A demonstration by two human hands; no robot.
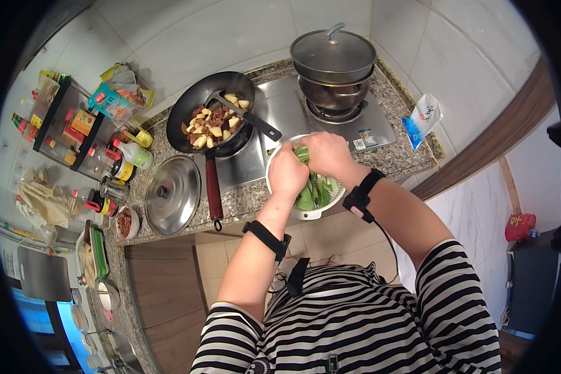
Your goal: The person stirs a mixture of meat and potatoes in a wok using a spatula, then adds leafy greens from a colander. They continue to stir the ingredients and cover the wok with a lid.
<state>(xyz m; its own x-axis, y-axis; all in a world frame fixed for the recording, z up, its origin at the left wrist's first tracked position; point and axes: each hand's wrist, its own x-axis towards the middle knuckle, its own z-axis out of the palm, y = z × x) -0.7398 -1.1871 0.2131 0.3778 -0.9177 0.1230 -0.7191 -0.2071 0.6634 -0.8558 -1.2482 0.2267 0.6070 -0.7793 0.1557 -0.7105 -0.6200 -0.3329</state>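
Note:
My left hand [287, 170] and my right hand [328, 152] are side by side, both gripping a bunch of leafy greens [301, 153]. They are over a white colander [307, 215] at the front edge of the counter. More loose green leaves [314, 192] lie in the colander under my hands. Just left of it is a black wok [177, 117] on the stove, holding pale yellow chunks [213, 132] and browned meat pieces [219, 118]. A spatula [262, 126] rests in the wok, its black handle pointing towards my hands. My fingers hide part of the greens.
Behind my hands, a lidded pot [334, 89] stands on the right burner. The wok's red-brown handle [212, 187] reaches over the counter edge, beside a metal lid [173, 196]. A bowl of meat [127, 222] and several sauce bottles [135, 154] stand left. A white-blue packet [422, 120] is at right.

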